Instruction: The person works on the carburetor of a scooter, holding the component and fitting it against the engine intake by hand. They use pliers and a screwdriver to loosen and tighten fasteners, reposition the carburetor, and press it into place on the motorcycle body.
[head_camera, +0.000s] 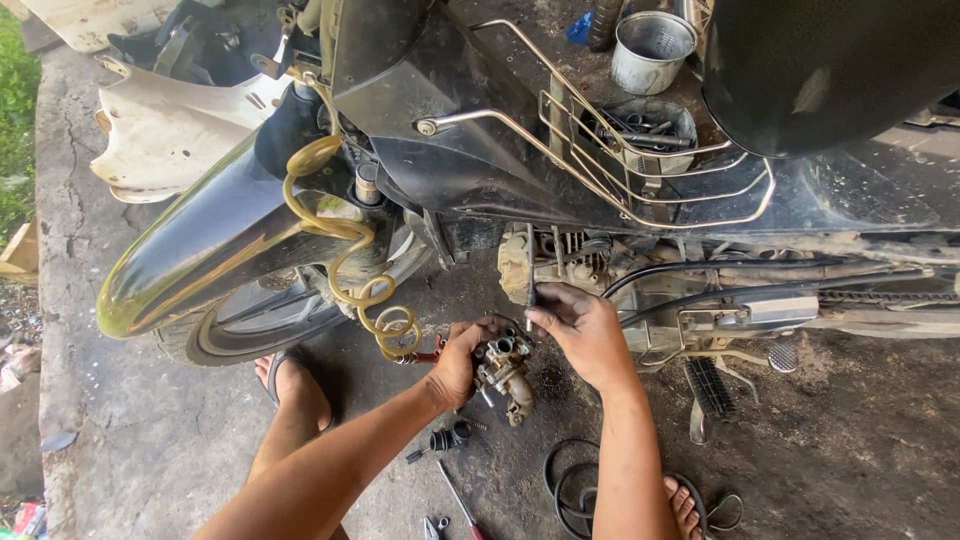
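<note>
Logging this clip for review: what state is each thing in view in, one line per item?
Carburetor: off the engine, held in the left hand.
Right hand: fingers pinching a thin tool, upright above the carburetor.
Motorcycle: body panels removed, engine exposed.
White panel: detached, lying on the ground.
Yellow coiled hose: hanging loose.
Metal cup: upright.

The floor (130, 440) is rough grey concrete, cracked and stained dark with oil towards the right. Along the left edge it ends at a strip of green grass (14, 120) in daylight, with what may be scraps of litter (18, 365) beside it. The concrete itself lies in soft shade, without hard shadows. No walls or windows show.
</note>
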